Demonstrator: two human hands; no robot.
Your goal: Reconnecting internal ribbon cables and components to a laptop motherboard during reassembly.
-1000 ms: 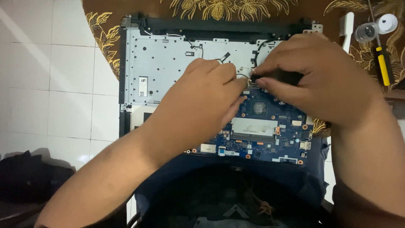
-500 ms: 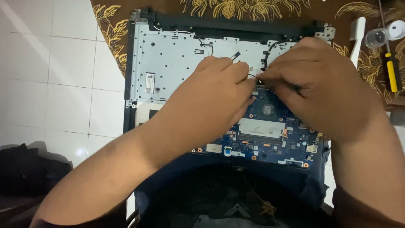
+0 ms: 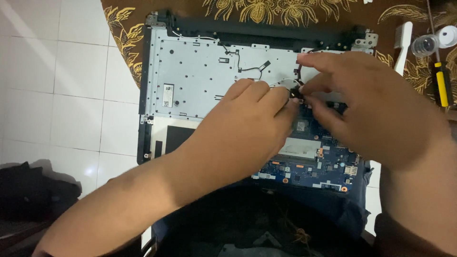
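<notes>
An opened laptop chassis (image 3: 190, 71) lies in front of me, its silver metal plate bare and thin wires running across it. A blue circuit board (image 3: 309, 169) sits at its lower right. My left hand (image 3: 247, 128) rests on the board's upper edge, fingertips pinched at a small black part (image 3: 295, 93) with white wires. My right hand (image 3: 371, 104) meets it from the right, thumb and fingers closed on the same small black part. The hands hide much of the board.
A yellow-handled screwdriver (image 3: 442, 83), a white stick-like tool (image 3: 403, 45) and small clear round lids (image 3: 423, 45) lie at the far right on a brown patterned cloth (image 3: 121, 28). White floor tiles (image 3: 62, 95) are to the left, a dark bag (image 3: 33, 190) at lower left.
The view has shifted so the laptop sits lower in frame. Both hands stay joined at the small part, and my right hand's fingers have spread a little.
</notes>
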